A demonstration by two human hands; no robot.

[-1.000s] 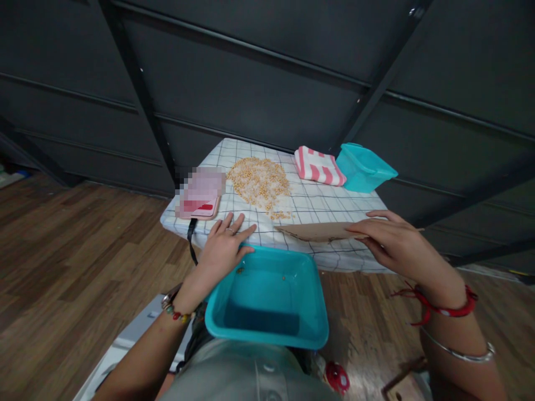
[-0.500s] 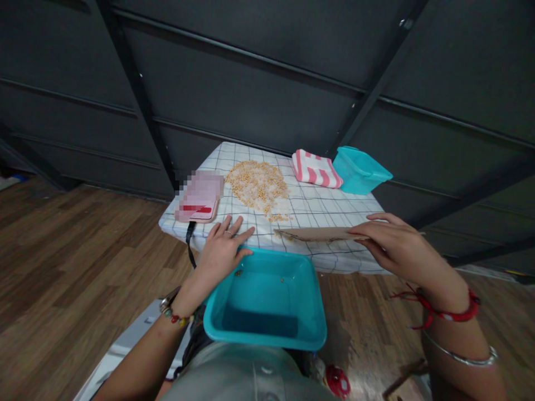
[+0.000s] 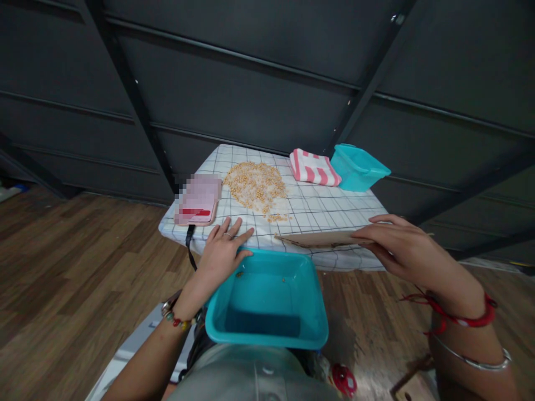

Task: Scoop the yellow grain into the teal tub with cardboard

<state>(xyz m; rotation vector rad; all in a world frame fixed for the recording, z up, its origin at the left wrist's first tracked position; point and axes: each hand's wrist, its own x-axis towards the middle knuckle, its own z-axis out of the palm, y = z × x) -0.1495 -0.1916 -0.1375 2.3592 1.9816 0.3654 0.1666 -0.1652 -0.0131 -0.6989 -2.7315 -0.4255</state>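
Observation:
My left hand (image 3: 221, 253) lies on the table's near edge with fingers spread, its thumb against the far rim of a teal tub (image 3: 267, 334) that sits in front of my lap. A few grains lie in the tub. My right hand (image 3: 401, 250) grips a flat piece of brown cardboard (image 3: 317, 239), held level just above the checked tablecloth (image 3: 326, 209). A heap of yellow grains (image 3: 256, 184) lies on the cloth beyond both hands.
A pink phone-like item (image 3: 197, 200) lies at the table's left, with a black strap hanging off the edge. A pink-and-white striped cloth (image 3: 312, 168) and a second teal tub (image 3: 358, 168) stand at the far right. Dark panelled wall behind, wooden floor around.
The view has shifted slightly. My right hand with the cardboard has drifted a little toward me and lower. My left hand and the tub stay put.

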